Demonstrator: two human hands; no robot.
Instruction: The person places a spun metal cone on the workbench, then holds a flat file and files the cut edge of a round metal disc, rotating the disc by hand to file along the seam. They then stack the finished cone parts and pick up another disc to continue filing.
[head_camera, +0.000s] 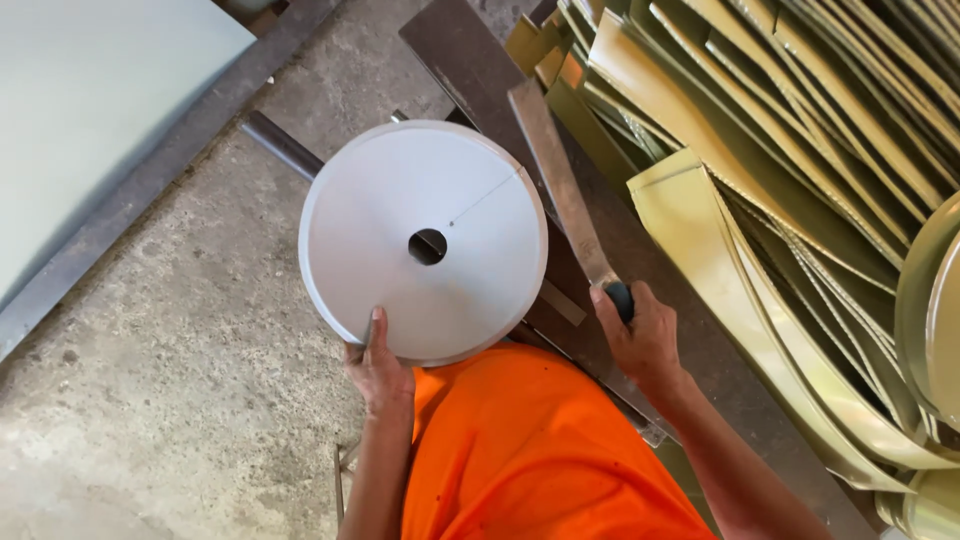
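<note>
Here, the scene was viewed from above, as recorded by the head camera.

Disc: a grey, round sheet-metal disc (423, 243) with a small round hole at its centre and a thin scribed line running from near the hole to the upper right rim was held flat over the lap, at mid-frame.

Left hand: the left hand (378, 368) was closed on the near rim of the disc, the thumb laid on its upper face and the fingers hidden beneath it.

Right hand: the right hand (640, 335) was wrapped tightly around the dark handle of a flat metal bar (560, 185), just right of the disc.

Bar: the long, rusty-brown blade was seen running up and to the left from the grip, its far end lying close beside the disc's upper right rim; whether the two touched could not be told.

Support: a dark steel plate (470, 60) was seen slanting beneath the bar and behind the disc, and a dark round pipe (280, 143) was partly covered by the disc's left edge.

Obstruction: the space to the right was crowded by a stack of olive-yellow sheet-metal strips (800, 150), curved and overlapping, lying just beside the right hand.

Clothing: an orange garment (530, 450) was seen filling the lower centre, under the disc's near rim.

Floor: rough concrete floor (170, 360) was shown at the left.

Panel: a pale green panel (90, 110) bordered by a dark steel frame occupied the upper left corner, well apart from the hands.
</note>
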